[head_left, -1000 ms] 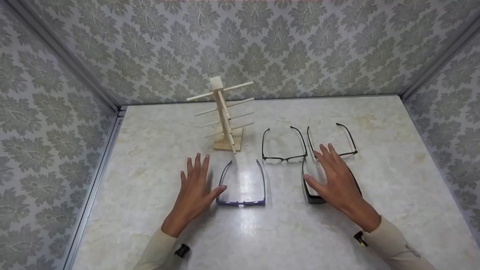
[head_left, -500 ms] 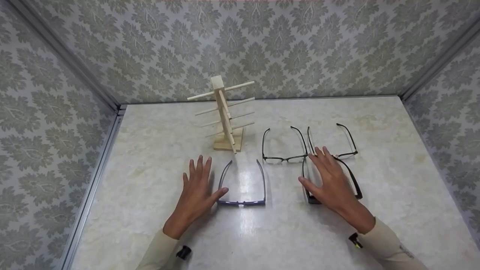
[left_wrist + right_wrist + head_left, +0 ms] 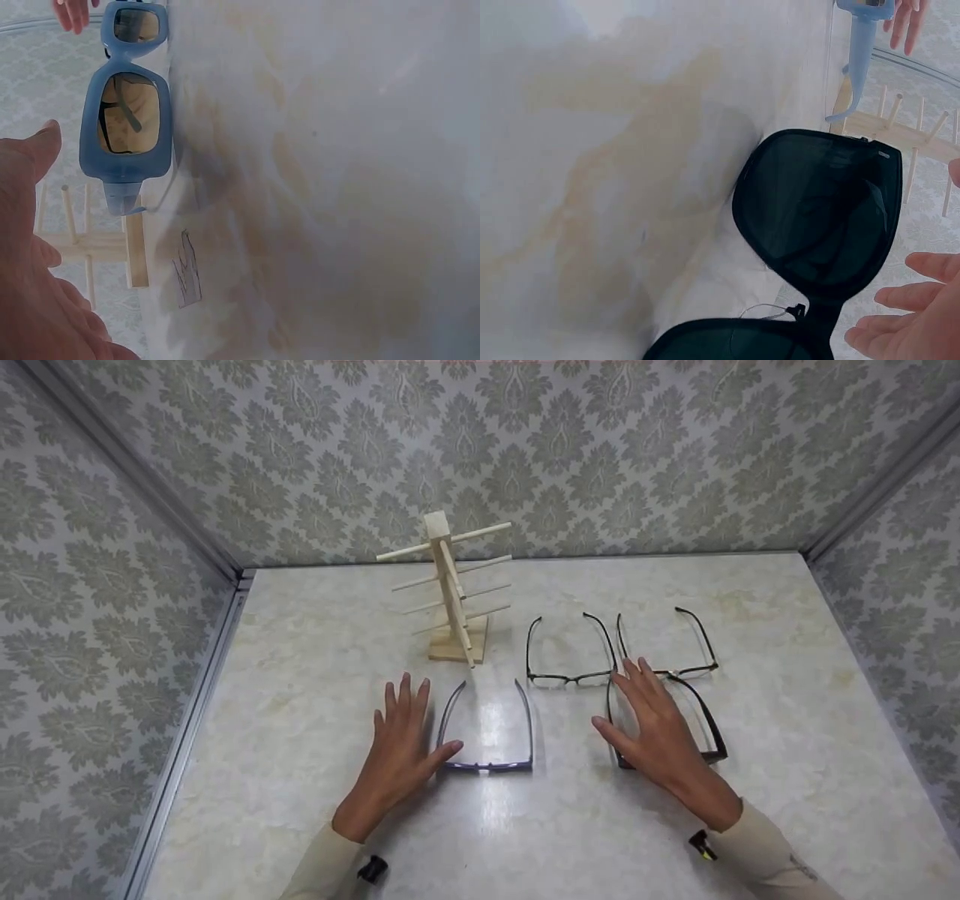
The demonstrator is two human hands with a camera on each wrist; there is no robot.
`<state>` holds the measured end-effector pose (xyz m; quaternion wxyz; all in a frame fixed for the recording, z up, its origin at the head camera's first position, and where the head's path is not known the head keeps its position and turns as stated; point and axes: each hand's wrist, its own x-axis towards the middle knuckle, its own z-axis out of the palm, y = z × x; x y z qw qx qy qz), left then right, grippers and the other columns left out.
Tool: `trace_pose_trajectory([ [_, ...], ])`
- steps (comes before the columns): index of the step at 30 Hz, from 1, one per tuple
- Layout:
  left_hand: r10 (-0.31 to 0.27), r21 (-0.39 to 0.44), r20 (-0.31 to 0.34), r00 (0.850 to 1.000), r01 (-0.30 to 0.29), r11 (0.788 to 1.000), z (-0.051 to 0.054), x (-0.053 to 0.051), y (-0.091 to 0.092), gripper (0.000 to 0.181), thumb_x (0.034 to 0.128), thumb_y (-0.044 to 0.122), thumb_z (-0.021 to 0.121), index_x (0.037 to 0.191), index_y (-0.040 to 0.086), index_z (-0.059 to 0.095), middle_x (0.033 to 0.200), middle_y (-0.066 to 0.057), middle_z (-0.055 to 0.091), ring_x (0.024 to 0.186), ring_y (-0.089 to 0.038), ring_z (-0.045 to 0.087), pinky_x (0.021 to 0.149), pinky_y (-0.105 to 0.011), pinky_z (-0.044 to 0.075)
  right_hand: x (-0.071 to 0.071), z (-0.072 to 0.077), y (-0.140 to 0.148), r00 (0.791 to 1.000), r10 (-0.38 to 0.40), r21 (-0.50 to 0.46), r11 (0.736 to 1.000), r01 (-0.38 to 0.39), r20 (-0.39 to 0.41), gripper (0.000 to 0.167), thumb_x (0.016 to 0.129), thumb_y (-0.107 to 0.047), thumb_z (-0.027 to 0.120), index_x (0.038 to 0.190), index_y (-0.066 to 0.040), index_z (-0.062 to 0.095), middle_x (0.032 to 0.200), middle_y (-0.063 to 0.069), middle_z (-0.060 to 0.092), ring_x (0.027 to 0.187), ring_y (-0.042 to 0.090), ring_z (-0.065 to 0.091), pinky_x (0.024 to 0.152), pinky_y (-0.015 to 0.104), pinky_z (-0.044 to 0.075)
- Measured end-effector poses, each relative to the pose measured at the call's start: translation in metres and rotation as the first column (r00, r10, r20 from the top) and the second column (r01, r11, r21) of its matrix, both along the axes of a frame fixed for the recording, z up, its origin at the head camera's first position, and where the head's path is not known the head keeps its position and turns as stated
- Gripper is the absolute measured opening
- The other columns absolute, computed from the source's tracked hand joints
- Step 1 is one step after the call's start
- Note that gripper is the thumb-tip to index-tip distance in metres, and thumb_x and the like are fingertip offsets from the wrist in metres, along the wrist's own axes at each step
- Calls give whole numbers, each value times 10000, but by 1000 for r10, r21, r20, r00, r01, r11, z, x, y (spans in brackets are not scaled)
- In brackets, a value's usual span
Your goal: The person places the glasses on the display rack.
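Fingers straight and spread, the left hand [image 3: 397, 761] and right hand [image 3: 664, 739] are apart, over thick-rimmed blue glasses [image 3: 487, 767] and broad-lensed black sunglasses [image 3: 817, 210] respectively; contact is unclear. Both pairs sit, temples unfolded, on the marbled table [image 3: 300, 750], before a pegged, pale wooden rack [image 3: 457, 649].

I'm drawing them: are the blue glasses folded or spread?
Spread: the blue glasses have both earpieces sticking out, apart from each other.

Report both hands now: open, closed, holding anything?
Left hand: open, holding nothing, by the blue glasses.
Right hand: open, holding nothing, over the black sunglasses.
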<state>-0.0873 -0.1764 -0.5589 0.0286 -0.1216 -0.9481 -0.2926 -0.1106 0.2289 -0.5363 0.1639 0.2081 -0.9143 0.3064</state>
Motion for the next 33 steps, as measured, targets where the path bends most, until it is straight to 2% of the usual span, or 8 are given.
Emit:
trace_pose_trajectory([
  [4,-4,10,-2,1000,4,1000,0,2,2,1067,997,616,728,1758,61,227,1816,-272,81,1651,-570,27,1231,-837,147,3,-1,-4,1000,13,-34,999,-14,-14,723,940,-237,899,1534,48,602,1651,280,488,1591,477,364,1168,741,399],
  [11,-5,38,42,999,3,999,-3,4,4,1072,1005,623,725,1765,70,209,1829,-233,58,1677,-496,-26,1274,-784,108,7,-4,-13,996,53,-73,996,-58,-67,650,932,-182,903,1488,35,645,1573,274,577,1537,489,446,1099,701,494],
  [20,-44,79,-5,999,44,996,-5,6,4,1015,1017,539,755,1753,57,250,1813,-265,123,1654,-551,84,1260,-787,175,11,-7,-24,993,81,-82,993,-89,-89,641,915,-149,913,1471,43,657,1538,283,601,1487,488,504,1117,643,485],
  [24,-54,95,-10,999,54,994,-7,7,4,1000,1020,521,761,1752,61,259,1812,-263,135,1654,-543,107,1276,-755,191,13,-9,-28,991,98,-76,992,-105,-88,644,916,-147,914,1482,21,657,1542,231,618,1493,472,507,1179,543,458],
  [29,-61,118,-17,998,63,991,-7,10,3,1009,1013,505,783,1754,65,256,1814,-253,142,1656,-528,128,1281,-721,232,15,-12,-32,989,127,-73,989,-132,-75,624,926,-143,909,1477,12,661,1559,178,619,1495,460,511,1271,271,330],
  [31,-59,123,-26,998,62,990,-8,11,3,1014,1012,495,794,1756,72,250,1817,-244,142,1658,-507,155,1270,-695,287,16,-14,-34,989,133,-80,987,-138,-71,613,926,-137,907,1466,22,664,1556,181,620,1488,451,520,1270,245,316],
  [33,-55,130,-33,998,59,990,-9,13,2,1029,1008,483,807,1763,83,234,1821,-232,141,1658,-472,197,1250,-662,351,17,-15,-36,987,141,-84,986,-147,-73,604,925,-128,905,1455,36,666,1546,202,622,1476,449,534,1254,321,381],
])
